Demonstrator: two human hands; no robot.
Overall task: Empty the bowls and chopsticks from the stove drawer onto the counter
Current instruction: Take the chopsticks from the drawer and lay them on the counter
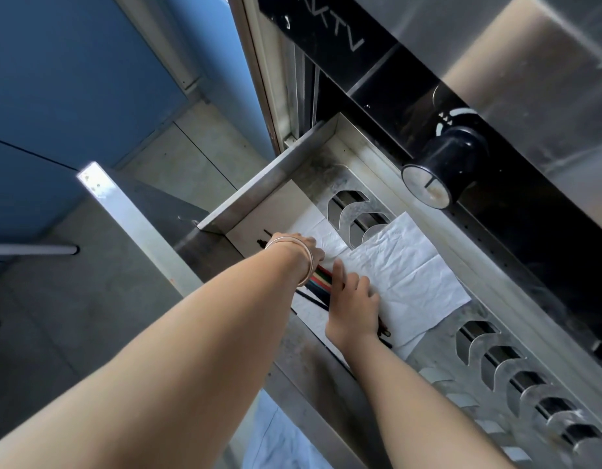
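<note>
The metal stove drawer [259,194] stands pulled out, lined with crumpled white paper [407,265]. A bundle of chopsticks [321,282], some coloured and some dark, lies along the drawer's near side. My right hand [355,306] is closed over the middle of the bundle, thumb pointing forward. Dark chopstick ends stick out behind its wrist. My left hand [304,247], with thin bangles on the wrist, curls its fingers down over the far end of the bundle. I see no bowls in the drawer.
A perforated metal rack [357,214] with curved slots runs along the drawer's far side. Above it is the stove's black front with a round knob [441,167]. A metal rail [123,211] and grey floor lie to the left.
</note>
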